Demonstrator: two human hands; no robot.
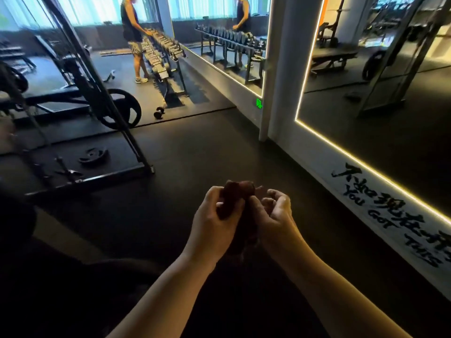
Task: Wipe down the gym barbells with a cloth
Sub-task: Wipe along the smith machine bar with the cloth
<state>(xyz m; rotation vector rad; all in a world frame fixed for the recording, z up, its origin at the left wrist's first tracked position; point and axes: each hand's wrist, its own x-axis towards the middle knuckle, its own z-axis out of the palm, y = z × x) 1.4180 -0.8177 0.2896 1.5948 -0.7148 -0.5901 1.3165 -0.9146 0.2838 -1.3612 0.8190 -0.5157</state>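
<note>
Head view: dark cloth (238,191) bunched between both hands, held over the floor (170,191). Fingers of left hand (214,215) curl round it; right hand (274,215) pinches its side. Likely soft, light, limp; best gathered into a wad in the palm before wiping.

We see a commercial gym: a long dumbbell rack (166,54), a weight plate (121,109) beside a steel rack frame (97,181), black rubber flooring (200,152), and 2 light-edged wall mirrors (390,106).
</note>
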